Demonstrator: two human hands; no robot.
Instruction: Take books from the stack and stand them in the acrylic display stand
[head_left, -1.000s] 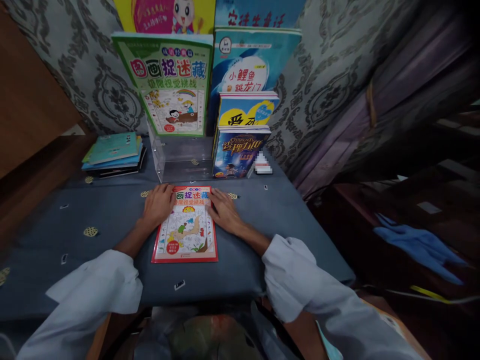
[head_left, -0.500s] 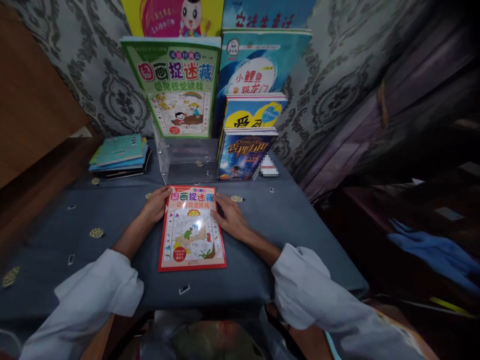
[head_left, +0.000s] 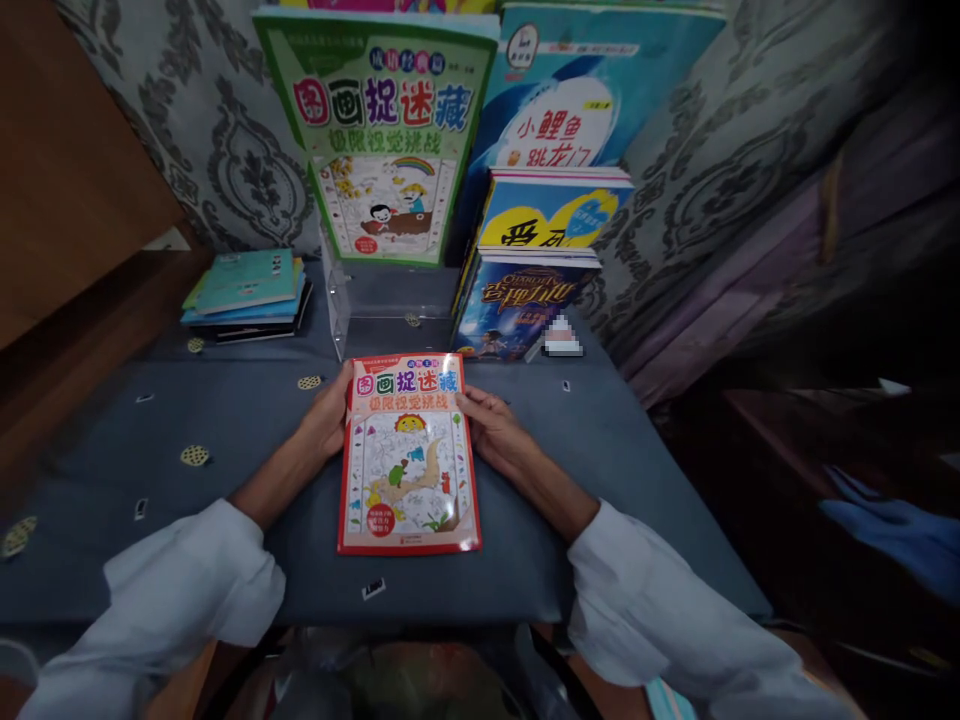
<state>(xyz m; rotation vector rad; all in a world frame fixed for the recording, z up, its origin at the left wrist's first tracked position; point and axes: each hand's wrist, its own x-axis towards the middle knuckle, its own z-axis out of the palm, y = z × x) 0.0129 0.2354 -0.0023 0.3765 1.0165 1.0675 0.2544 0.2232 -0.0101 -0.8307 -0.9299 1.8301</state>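
A red-bordered picture book [head_left: 409, 470] with a sun and animals on its cover is in front of me, cover up, its top end tilted a little off the cloth. My left hand [head_left: 330, 412] grips its upper left edge, with most of the fingers hidden behind it. On the other side my right hand [head_left: 499, 428] pinches the upper right edge, thumb near the cover and fingers curled behind. Just beyond the book stands a clear acrylic stand [head_left: 394, 330]. It bears a green picture book [head_left: 386, 140] of similar design on its upper tier.
Beside the green book, the stand's right column holds a teal book [head_left: 570, 100], a blue-and-yellow book [head_left: 555, 210] and a dark blue book [head_left: 521, 305]. A stack of books [head_left: 247, 285] lies at the back left of the grey tablecloth [head_left: 247, 410]. A pixelated object [head_left: 562, 338] sits right of the stand.
The right hand has gone from lying over the book's edge to gripping it from the side. The book's top end has risen slightly. My view has moved closer to the stand.
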